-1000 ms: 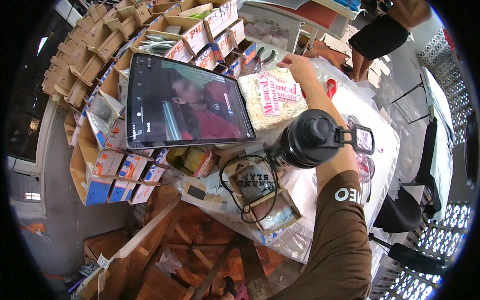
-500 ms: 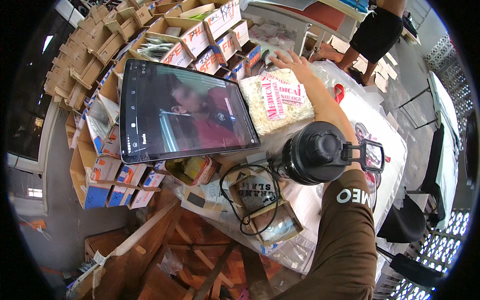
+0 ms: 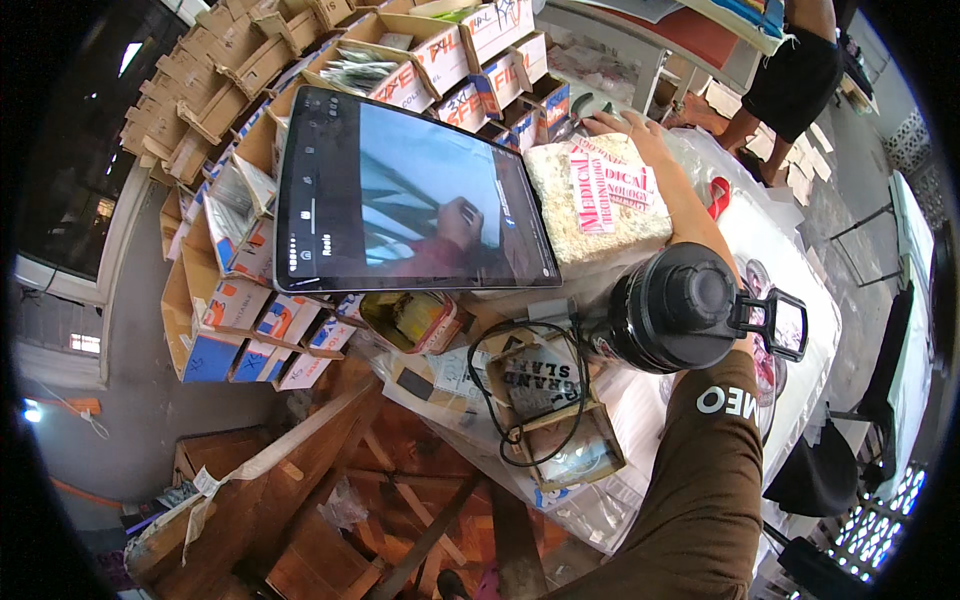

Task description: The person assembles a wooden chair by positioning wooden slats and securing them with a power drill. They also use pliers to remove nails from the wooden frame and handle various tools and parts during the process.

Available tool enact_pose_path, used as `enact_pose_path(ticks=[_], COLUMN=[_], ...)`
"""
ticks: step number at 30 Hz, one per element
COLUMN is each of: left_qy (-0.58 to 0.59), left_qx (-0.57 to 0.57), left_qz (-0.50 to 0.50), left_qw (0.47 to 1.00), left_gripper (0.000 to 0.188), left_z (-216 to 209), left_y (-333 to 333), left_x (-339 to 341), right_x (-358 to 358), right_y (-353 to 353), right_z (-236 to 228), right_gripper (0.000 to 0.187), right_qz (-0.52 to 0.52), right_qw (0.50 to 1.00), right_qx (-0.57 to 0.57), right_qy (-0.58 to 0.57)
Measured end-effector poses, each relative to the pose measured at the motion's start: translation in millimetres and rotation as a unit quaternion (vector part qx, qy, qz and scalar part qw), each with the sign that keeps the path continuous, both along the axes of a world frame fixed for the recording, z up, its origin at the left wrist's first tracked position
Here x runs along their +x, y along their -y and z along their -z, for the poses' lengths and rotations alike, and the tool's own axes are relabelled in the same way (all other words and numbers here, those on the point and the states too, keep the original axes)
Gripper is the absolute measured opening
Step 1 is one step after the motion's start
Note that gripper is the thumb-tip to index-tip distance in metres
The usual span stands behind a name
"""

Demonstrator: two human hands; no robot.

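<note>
From the lower edge my right arm, in a brown sleeve, reaches forward past a black bottle (image 3: 685, 300) with a carry loop on its lid. My right hand (image 3: 632, 135) is at the far side of a cream-coloured block (image 3: 560, 215) with red-printed tape. The block hides part of the hand; its visible fingers are stretched out and apart, beside a dark green curved object (image 3: 583, 106) I cannot make out. Left of the block, a tablet (image 3: 420, 200) leans with a video on its screen. My left hand is out of view.
Cardboard bins (image 3: 425, 70) with packets stand behind and left of the tablet. A black cable (image 3: 475, 400) loops over small open boxes (image 3: 565, 450) near the front edge. A red loop (image 3: 719, 197) lies on plastic at right. Another person's legs (image 3: 785, 110) show at the far right.
The view has shifted, so the table's things sit further right. My right hand's fingers are now lower behind the block and less visible. The tablet's picture has changed.
</note>
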State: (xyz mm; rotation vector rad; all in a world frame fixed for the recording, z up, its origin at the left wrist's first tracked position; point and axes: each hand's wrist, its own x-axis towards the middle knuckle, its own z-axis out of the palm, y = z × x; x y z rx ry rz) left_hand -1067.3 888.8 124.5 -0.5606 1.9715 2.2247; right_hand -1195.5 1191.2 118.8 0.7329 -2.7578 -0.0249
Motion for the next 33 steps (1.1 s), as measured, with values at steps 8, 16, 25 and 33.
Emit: enact_pose_path(ticks=[8, 16, 25, 33], left_qy=[-0.006, -0.032, 0.168, 0.290], left_qx=[-0.023, -0.120, -0.270, -0.373], left_qz=[0.021, 0.078, -0.094, -0.251], left_qw=[0.999, 0.989, 0.944, 0.845], left_gripper=[0.056, 0.060, 0.064, 0.068], left_z=[-3, -23, -36, -83], left_y=[-3, 54, 162, 190], left_x=[-30, 128, 482, 706], right_x=[-6, 8, 94, 242], right_y=[-3, -17, -108, -255], right_z=[-21, -25, -79, -111], right_gripper=[0.030, 0.024, 0.028, 0.038], right_qz=[0.071, 0.104, 0.166, 0.433], right_qw=[0.995, 0.992, 0.954, 0.818], right_qx=[0.059, -0.032, -0.191, -0.304], right_qy=[0.040, 0.065, -0.159, -0.225])
